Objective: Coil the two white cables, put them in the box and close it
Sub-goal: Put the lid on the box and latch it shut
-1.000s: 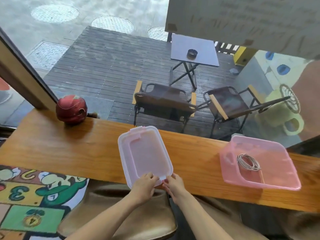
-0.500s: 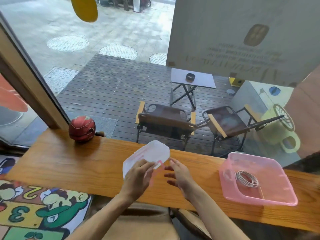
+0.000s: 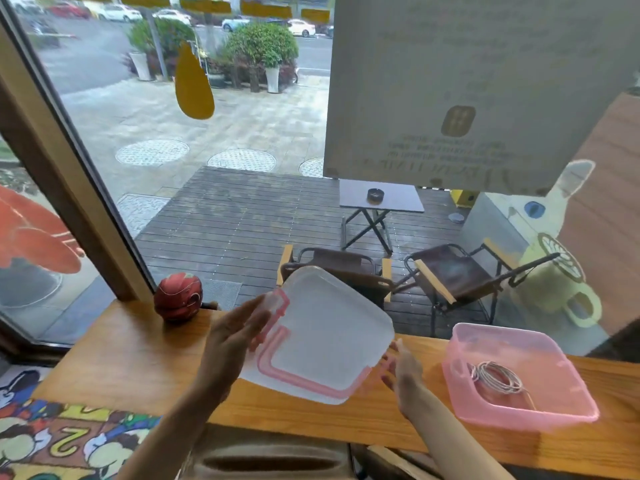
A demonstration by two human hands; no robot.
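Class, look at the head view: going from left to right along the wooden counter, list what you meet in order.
Red ball → left hand → lid held above the counter → right hand → pink box with coiled white cable inside.

Wooden counter (image 3: 131, 358) runs along a large window (image 3: 242, 116). Outside: dark decking (image 3: 242, 216), two folding chairs (image 3: 450, 275), a small table (image 3: 381, 199), pale paving, potted shrubs (image 3: 263, 46). A paper sign (image 3: 467, 81) hangs on the glass. Daylight.
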